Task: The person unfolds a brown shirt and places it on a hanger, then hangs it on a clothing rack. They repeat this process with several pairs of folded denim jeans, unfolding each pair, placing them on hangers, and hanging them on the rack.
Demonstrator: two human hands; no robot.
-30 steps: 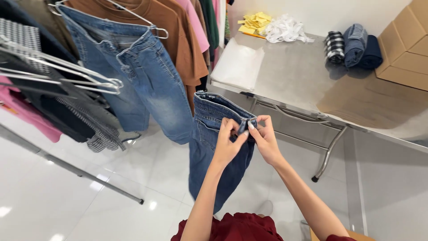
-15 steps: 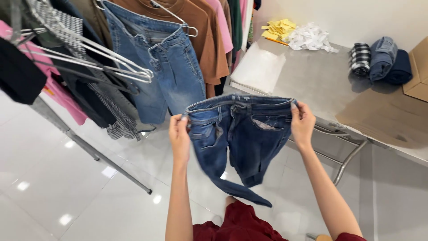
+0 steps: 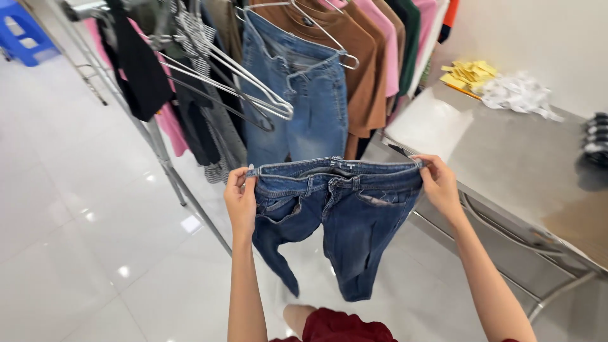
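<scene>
I hold a pair of dark blue jeans (image 3: 342,215) spread open by the waistband in front of me. My left hand (image 3: 240,199) grips the left end of the waistband. My right hand (image 3: 439,185) grips the right end. The legs hang down, the left one twisted toward the floor. Behind the jeans hangs a lighter blue pair of jeans (image 3: 304,101) on a wire hanger on the clothes rack (image 3: 161,152).
The rack carries brown (image 3: 354,69), pink and dark garments plus several empty wire hangers (image 3: 247,88). A steel table (image 3: 525,164) stands at the right with a white sheet (image 3: 427,123), yellow papers (image 3: 468,75) and crumpled white plastic (image 3: 519,95). A blue stool (image 3: 22,35) sits far left.
The jeans went from folded narrow in both hands to fully spread at the waistband. My hands moved apart and up, and the view swung toward the rack.
</scene>
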